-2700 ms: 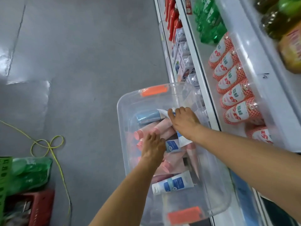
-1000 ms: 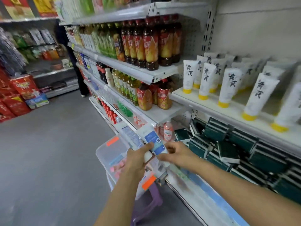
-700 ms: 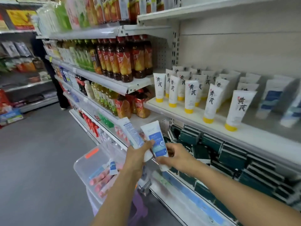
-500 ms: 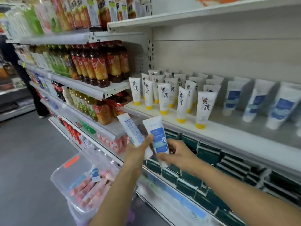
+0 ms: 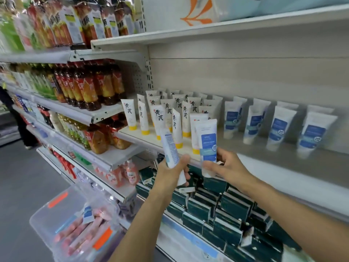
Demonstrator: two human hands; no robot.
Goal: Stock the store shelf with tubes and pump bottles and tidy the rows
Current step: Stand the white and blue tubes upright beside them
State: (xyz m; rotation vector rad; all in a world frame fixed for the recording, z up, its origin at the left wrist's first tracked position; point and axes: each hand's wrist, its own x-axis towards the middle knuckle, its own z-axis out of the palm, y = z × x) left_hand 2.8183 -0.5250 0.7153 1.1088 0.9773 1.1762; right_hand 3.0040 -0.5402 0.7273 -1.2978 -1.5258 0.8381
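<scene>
Two tubes are up at shelf height now, where 2.7 seconds ago both hands were down in the clear bin (image 5: 56, 220) picking them out; by my reading the fetch is over and the placing is about to start. Nearest, at 7 o'clock, that bin sits low with pink tubes (image 5: 79, 231) left inside, so more trips look likely. At centre the left hand (image 5: 170, 173) is wrapped around a white tube (image 5: 171, 148) tilted with its printed back showing, and at 3 o'clock of it the right hand (image 5: 224, 167) pinches a blue-labelled tube (image 5: 207, 142) held upright, label out, just before the shelf edge (image 5: 264, 163). Farther, at 2 o'clock, matching blue-labelled tubes (image 5: 277, 127) stand spaced along the shelf, likely where these belong; at 12 o'clock yellow-capped tubes (image 5: 160, 118) crowd together. Motion blur smears the far rows, so their print and count are unreadable. Both held tubes' caps are hidden by fingers, and no pump bottles can be made out.
</scene>
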